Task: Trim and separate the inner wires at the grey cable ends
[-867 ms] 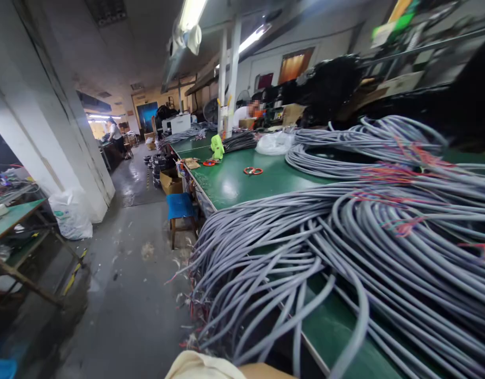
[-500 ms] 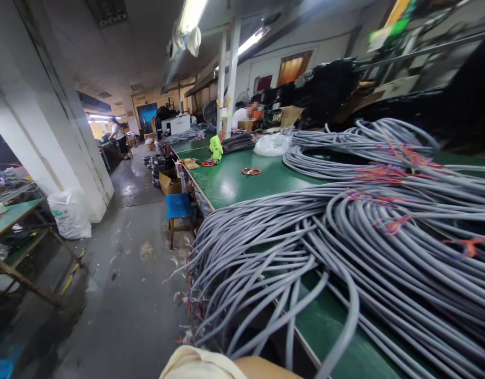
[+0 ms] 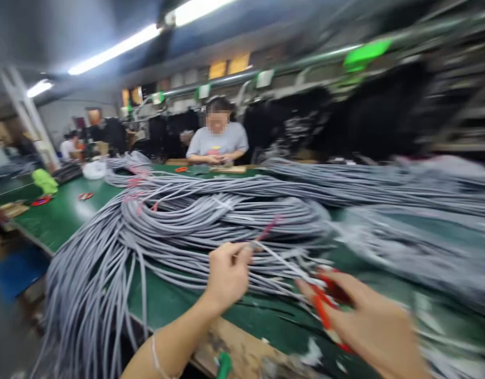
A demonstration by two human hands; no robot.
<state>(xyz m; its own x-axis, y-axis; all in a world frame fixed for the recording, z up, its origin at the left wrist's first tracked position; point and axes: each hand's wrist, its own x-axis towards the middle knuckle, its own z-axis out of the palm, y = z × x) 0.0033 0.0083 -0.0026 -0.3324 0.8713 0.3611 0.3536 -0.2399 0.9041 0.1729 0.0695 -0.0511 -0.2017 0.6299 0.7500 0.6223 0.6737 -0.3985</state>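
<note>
A big heap of grey cables (image 3: 195,221) lies across the green table (image 3: 60,221). My left hand (image 3: 226,273) pinches the end of one grey cable (image 3: 277,263) near the table's front edge. My right hand (image 3: 368,321) holds red-handled scissors (image 3: 325,305), whose blades sit at that same cable just right of my left hand. The view is blurred by motion, so the blades' exact position is unclear.
A person in a grey shirt (image 3: 218,142) works across the table. More red scissors (image 3: 85,196) and a green object (image 3: 45,180) lie at the far left. A second grey cable pile (image 3: 404,189) fills the right. A blue stool (image 3: 17,268) stands below the left edge.
The view has swung right from the aisle to the table. Both my hands have come into view, the left on a cable and the right holding scissors.
</note>
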